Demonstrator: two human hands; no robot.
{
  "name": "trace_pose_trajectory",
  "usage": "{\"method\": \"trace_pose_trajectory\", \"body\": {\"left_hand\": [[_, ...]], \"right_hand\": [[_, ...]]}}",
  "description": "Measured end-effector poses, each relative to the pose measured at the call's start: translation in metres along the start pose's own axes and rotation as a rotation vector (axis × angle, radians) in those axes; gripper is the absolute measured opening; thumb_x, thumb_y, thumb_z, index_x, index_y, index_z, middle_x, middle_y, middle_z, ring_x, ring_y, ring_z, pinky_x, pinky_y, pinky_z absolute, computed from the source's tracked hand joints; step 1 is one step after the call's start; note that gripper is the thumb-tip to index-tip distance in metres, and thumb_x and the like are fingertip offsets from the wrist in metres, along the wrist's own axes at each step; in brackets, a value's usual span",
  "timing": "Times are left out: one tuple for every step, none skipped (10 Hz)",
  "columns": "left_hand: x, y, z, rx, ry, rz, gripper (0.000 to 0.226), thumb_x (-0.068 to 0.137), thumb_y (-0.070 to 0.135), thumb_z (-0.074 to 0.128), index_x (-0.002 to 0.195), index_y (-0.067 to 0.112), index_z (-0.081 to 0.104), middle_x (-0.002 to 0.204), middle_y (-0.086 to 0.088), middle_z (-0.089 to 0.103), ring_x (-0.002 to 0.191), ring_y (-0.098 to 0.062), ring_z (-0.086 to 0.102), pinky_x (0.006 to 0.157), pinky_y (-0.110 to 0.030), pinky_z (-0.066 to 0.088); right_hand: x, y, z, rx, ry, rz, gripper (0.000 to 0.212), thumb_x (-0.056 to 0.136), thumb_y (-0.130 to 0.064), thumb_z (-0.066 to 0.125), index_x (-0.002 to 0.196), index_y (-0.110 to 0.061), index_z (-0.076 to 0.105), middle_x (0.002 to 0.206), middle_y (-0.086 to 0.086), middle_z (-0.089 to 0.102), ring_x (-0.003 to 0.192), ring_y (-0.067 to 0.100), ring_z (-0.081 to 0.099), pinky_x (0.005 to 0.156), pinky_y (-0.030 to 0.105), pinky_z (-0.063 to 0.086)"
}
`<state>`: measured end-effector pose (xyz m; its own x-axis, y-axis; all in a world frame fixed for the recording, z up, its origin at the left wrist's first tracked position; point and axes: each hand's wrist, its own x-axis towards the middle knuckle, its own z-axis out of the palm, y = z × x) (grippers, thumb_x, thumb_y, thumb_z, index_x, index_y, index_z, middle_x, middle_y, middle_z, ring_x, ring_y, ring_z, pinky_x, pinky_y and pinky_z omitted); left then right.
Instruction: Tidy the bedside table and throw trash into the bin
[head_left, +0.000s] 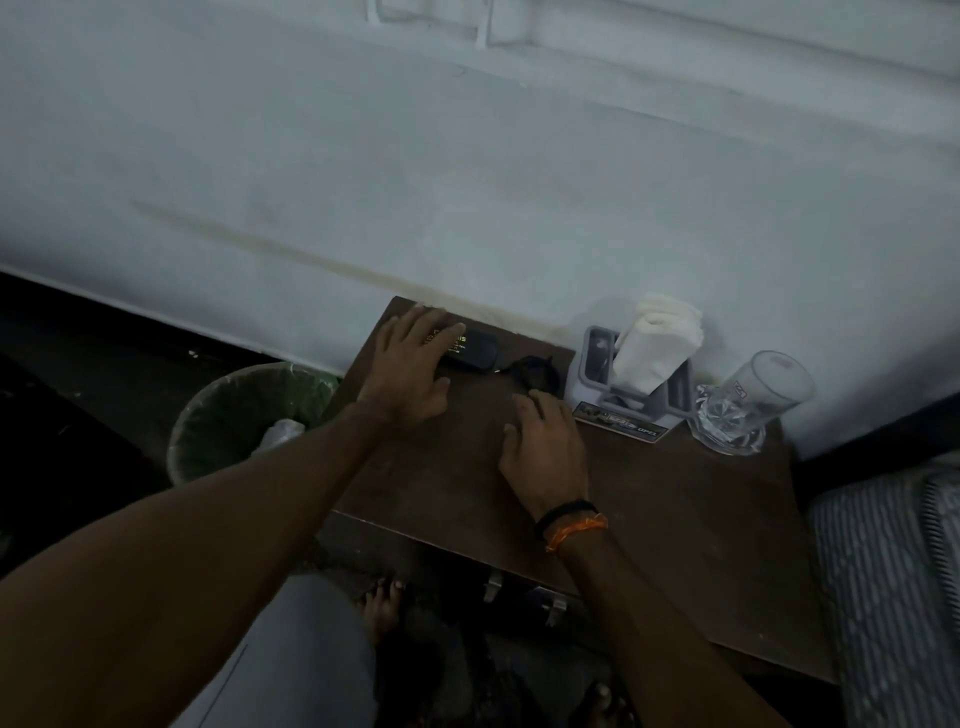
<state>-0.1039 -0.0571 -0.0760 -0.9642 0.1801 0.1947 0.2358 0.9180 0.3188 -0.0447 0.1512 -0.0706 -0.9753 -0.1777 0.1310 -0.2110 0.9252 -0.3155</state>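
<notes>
In the dim light the left hand (410, 364) lies flat, fingers spread, half covering a black case (470, 345) at the table's (675, 519) eleven o'clock, the right hand (545, 452) touches a murky dark object (535, 374), grip unclear, and the bin (208, 421) stands at nine o'clock.

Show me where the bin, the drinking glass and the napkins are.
bin (208, 415), head view, its rim.
drinking glass (763, 395), head view, its clear side wall.
napkins (654, 343), head view, middle of the white stack.

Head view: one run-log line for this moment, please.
left hand on black case | right hand at sunglasses | bin left of table
</notes>
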Motion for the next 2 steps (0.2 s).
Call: {"method": "trace_pose_trajectory", "body": {"left_hand": [[-0.008,0.026,-0.002,-0.031,-0.084,-0.019,0.079,0.076,0.030,0.065,0.149,0.023,0.035,0.157,-0.006,0.030,0.148,-0.031,0.017,0.116,-0.052,0.019],[-0.024,0.043,-0.001,-0.060,-0.200,-0.011,0.079,0.081,0.030,0.065,0.151,0.024,0.029,0.158,-0.004,0.028,0.149,-0.029,0.014,0.115,-0.049,0.018]], "right_hand": [[-0.014,0.012,-0.005,0.031,0.050,0.035,0.039,0.090,-0.016,0.060,0.127,-0.005,0.059,0.130,0.015,0.058,0.123,0.032,0.053,0.105,0.041,0.042],[-0.030,0.021,-0.004,0.054,0.062,0.085,0.036,0.087,-0.012,0.061,0.121,-0.003,0.062,0.122,0.017,0.062,0.116,0.035,0.057,0.101,0.041,0.044]]}}
